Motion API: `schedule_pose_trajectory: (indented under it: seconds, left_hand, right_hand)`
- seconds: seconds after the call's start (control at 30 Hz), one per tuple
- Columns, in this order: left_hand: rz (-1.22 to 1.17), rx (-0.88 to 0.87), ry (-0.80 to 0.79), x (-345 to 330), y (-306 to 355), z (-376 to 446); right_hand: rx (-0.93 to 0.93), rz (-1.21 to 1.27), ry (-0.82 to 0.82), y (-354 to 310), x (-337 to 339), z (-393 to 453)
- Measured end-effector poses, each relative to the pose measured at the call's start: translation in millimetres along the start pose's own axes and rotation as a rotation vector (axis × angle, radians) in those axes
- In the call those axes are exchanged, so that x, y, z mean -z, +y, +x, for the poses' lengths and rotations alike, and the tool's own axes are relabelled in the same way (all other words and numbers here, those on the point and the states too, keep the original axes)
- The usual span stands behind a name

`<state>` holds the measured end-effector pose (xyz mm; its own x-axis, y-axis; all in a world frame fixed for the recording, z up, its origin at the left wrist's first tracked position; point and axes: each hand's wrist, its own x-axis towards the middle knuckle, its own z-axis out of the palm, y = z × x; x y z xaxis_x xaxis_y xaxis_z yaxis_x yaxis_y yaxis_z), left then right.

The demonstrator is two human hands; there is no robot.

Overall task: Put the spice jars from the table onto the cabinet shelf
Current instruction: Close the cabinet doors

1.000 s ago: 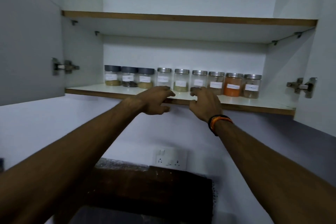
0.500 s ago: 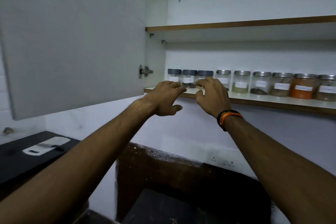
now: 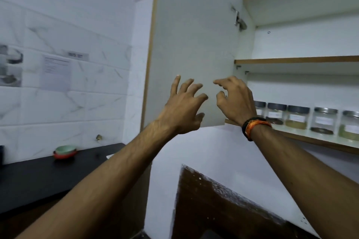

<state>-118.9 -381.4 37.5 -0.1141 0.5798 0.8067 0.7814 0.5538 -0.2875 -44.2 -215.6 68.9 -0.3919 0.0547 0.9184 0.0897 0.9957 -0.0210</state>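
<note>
Several clear spice jars [image 3: 296,118] with grey or silver lids and white labels stand in a row on the lower cabinet shelf [image 3: 328,142] at the right. My left hand [image 3: 183,106] is raised in front of the open left cabinet door [image 3: 194,44], fingers spread, holding nothing. My right hand [image 3: 236,101], with an orange and black wristband, hovers just beside it near the door's lower hinge side, fingers curled apart and empty. The right hand hides the leftmost part of the jar row.
An upper shelf [image 3: 297,59] sits bare above the jars. A black counter [image 3: 58,170] at the lower left carries a stacked green and red bowl [image 3: 65,151]. Tiled wall with a paper sheet [image 3: 56,72] behind. A dark brown board [image 3: 223,205] lies below the cabinet.
The view has swung left, so the jars now sit at the far right. Both hands have left the shelf edge and risen in front of the open left door.
</note>
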Motion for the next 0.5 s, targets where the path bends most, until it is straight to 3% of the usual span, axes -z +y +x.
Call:
schedule_pose_trajectory:
  seconds: [0.17, 0.23, 0.3, 0.4, 0.5]
  left_hand:
    - [-0.302, 0.310, 0.392, 10, -39, -32]
    - [-0.468, 0.434, 0.453, 6, -54, -41]
    - [-0.668, 0.548, 0.424, 1, -68, -44]
    - [-1.020, 0.717, 0.243, -7, -84, -45]
    - [-1.233, 0.754, 0.071, -17, -91, -47]
  right_hand:
    - [0.095, 0.058, 0.034, -52, -15, 33]
    - [0.131, 0.065, 0.066, -69, -21, 44]
    - [0.174, 0.065, 0.086, -84, -28, 52]
    - [0.224, 0.070, 0.099, -103, -40, 59]
    - [0.234, 0.065, 0.086, -118, -52, 63]
